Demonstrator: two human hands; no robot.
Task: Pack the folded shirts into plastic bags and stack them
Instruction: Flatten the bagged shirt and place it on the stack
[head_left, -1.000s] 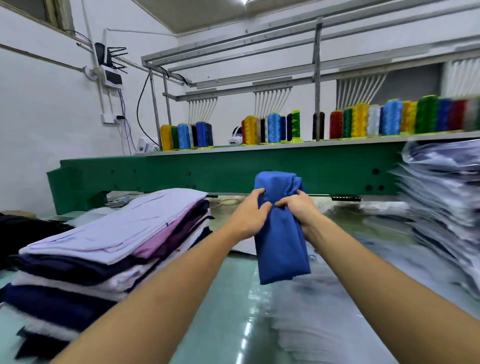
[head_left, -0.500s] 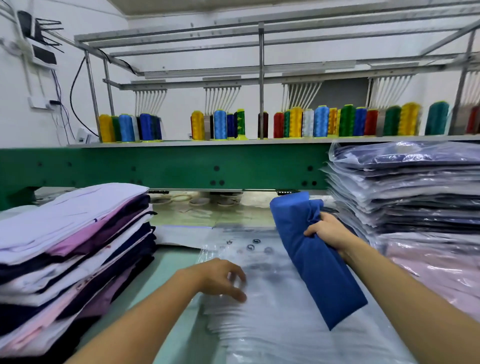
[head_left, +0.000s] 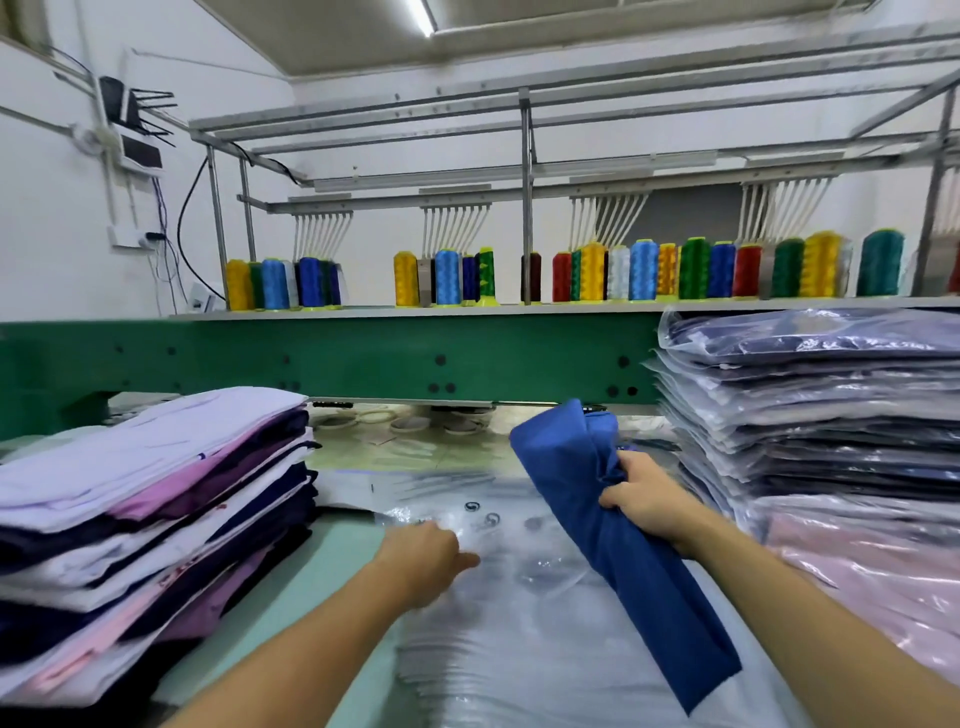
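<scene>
**Blue shirt up, bag not open yet: fold at risk**

From my end, biggest first. The green machine beam (head_left: 363, 358) runs across the back w/ thread cones (head_left: 644, 270) on the shelf above. On the right the bagged stack (head_left: 810, 415) sits tall and glossy. On the left the unbagged shirts (head_left: 145, 499) lie in a loose, sloping pile. Between them on the table is the sheaf of empty plastic bags (head_left: 519, 634). Over it I hold the blue shirt (head_left: 623, 551), tilted and off the table, right hand (head_left: 644, 499) clenched round its middle so the cloth bunches there (top end splays out). Left hand (head_left: 421, 556) is knuckles-up on the top bag. Blur hides whether its fingers have pinched the film, so can't tell.

Risks, as I judge them:
- The one-hand squeeze could wreck the fold, giving a lumpy pack that won't stack flat.
- Slick film may lift two bags at once, or the mouth may stick shut w/ only one hand free.
- My right arm is near the bagged stack, so a nudge could slide those slippery packs.
</scene>
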